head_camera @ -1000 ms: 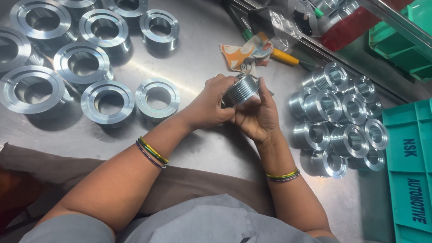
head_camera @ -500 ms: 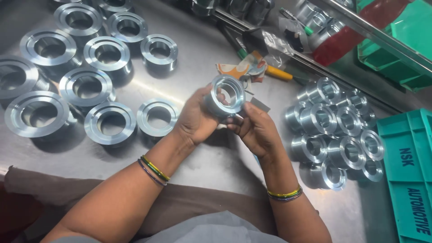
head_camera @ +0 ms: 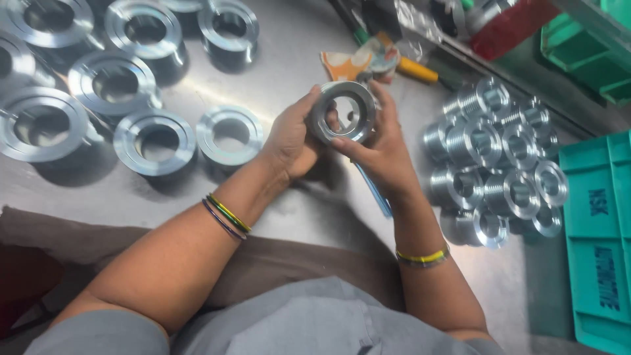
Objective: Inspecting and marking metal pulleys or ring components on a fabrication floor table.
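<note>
Both hands grip one shiny metal ring (head_camera: 343,112) above the grey steel tabletop (head_camera: 296,59), its round bore facing the camera: the left hand (head_camera: 292,135) wraps its left rim, the right hand (head_camera: 381,148) cups it from below. Flat flanged rings (head_camera: 155,141) lie at the left; threaded metal sleeves (head_camera: 496,158) cluster at the right, beside a teal plastic tray (head_camera: 601,236) with dark lettering.
</note>
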